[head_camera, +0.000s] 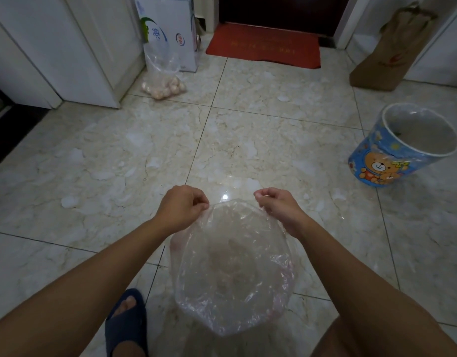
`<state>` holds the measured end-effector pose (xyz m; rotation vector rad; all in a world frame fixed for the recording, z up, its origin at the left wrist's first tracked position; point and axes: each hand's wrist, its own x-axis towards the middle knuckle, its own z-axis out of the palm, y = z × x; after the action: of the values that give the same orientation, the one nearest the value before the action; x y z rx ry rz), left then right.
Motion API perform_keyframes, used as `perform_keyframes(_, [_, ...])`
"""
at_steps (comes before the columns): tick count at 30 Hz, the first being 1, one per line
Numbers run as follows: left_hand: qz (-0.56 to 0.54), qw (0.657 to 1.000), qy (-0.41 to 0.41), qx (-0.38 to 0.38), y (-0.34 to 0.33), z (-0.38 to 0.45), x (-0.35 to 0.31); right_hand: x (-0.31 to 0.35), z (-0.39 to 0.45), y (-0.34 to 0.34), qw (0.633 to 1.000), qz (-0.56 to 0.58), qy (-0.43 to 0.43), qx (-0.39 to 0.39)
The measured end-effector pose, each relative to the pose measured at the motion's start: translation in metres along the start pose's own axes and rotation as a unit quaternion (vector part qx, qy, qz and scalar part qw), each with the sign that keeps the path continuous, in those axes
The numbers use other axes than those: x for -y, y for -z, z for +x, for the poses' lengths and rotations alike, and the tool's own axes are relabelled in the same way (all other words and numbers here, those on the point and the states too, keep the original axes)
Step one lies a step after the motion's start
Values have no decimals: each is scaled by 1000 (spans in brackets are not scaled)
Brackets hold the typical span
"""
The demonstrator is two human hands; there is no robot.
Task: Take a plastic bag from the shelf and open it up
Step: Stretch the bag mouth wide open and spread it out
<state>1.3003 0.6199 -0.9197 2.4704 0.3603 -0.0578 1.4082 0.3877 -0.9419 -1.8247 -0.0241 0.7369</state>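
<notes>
Nearest, the clear plastic bag (pixel 232 269) hangs open above the tiled floor (pixel 119 155), its mouth spread wide. Just beyond, the left hand (pixel 182 207) and right hand (pixel 278 206) each pinch its far rim (thin, limp, probably slippery film, best held at the edge). Farther right stands a cartoon-printed bin (pixel 405 148).

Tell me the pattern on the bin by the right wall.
Blue with cartoon bears and stars on the bin, clearest in the head view.
</notes>
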Motion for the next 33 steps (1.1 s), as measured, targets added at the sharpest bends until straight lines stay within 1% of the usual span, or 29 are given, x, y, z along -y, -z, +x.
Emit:
perform_keyframes(2, [-10, 1000, 17, 19, 2, 3, 0, 5, 0, 0, 1000, -6, 2, 22])
perform_keyframes(3, [-32, 999, 32, 28, 3, 5, 0, 6, 1, 0, 1000, -9, 5, 28])
perform_keyframes(7, [-163, 976, 130, 60, 4, 17, 10, 7, 5, -5, 999, -29, -5, 41])
perform_keyframes(11, [-197, 958, 177, 107, -2, 21, 23, 7, 10, -10, 997, -12, -31, 63])
perform_keyframes(13, [-235, 943, 207, 113, -6, 23, 28, 6, 13, -10, 997, -18, -43, 69])
perform_keyframes(15, [-285, 920, 237, 128, -10, 23, 33, 3, 16, -8, 995, -45, -63, 70])
perform_keyframes(17, [-318, 902, 255, 140, -14, 22, 37, -1, 19, -7, 992, -41, -92, 79])
perform_keyframes(21, [-302, 908, 262, 123, -17, 19, 43, -10, 19, -4, 987, 12, -126, 97])
perform_keyframes(25, [-317, 889, 302, 131, -17, 4, 56, -21, 15, 8, 984, -28, -147, 93])
perform_keyframes(26, [-328, 880, 318, 128, -18, 0, 60, -24, 12, 12, 984, -35, -148, 96])
perform_keyframes(28, [-374, 849, 350, 132, -18, -8, 69, -28, 7, 22, 983, -31, -147, 107])
perform_keyframes(30, [-415, 820, 361, 161, -16, -16, 76, -32, 1, 32, 980, -22, -149, 127])
perform_keyframes(31, [-416, 817, 361, 169, -16, -20, 78, -35, -1, 36, 979, -23, -149, 136])
perform_keyframes(32, [-401, 825, 366, 159, -17, -23, 79, -37, -3, 38, 979, -24, -147, 141])
perform_keyframes(33, [-367, 840, 378, 129, -20, -24, 78, -40, -5, 40, 980, -24, -145, 138])
